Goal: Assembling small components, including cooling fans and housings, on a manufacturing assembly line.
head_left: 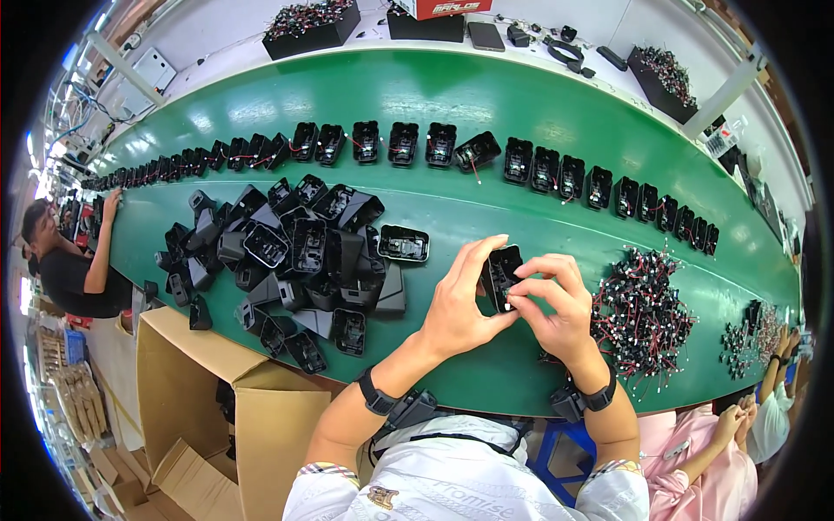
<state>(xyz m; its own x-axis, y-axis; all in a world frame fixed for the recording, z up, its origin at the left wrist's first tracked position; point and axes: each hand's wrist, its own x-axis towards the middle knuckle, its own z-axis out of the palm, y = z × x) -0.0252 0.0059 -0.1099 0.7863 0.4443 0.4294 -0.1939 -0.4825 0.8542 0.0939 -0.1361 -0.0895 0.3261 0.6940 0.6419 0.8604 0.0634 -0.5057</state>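
Between my two hands, above the green bench, is a small black plastic housing (501, 271) with its open side facing up. My left hand (462, 304) grips it from the left, thumb along the near end and fingers around the far side. The fingertips of my right hand (556, 300) are pinched together at the housing's right edge; a small pale piece shows at them, too small to name. Left of my hands lies a heap of black housings (304, 252). Close to my right hand is a pile of small wired parts (643, 313) with red and black leads.
A long curved row of black housings (402, 143) runs across the green bench (287, 95). Dark bins of wired parts (311, 26) stand on the back shelf. An open cardboard box (282, 434) sits at the near left. Co-workers sit at left (74, 260) and right (704, 460).
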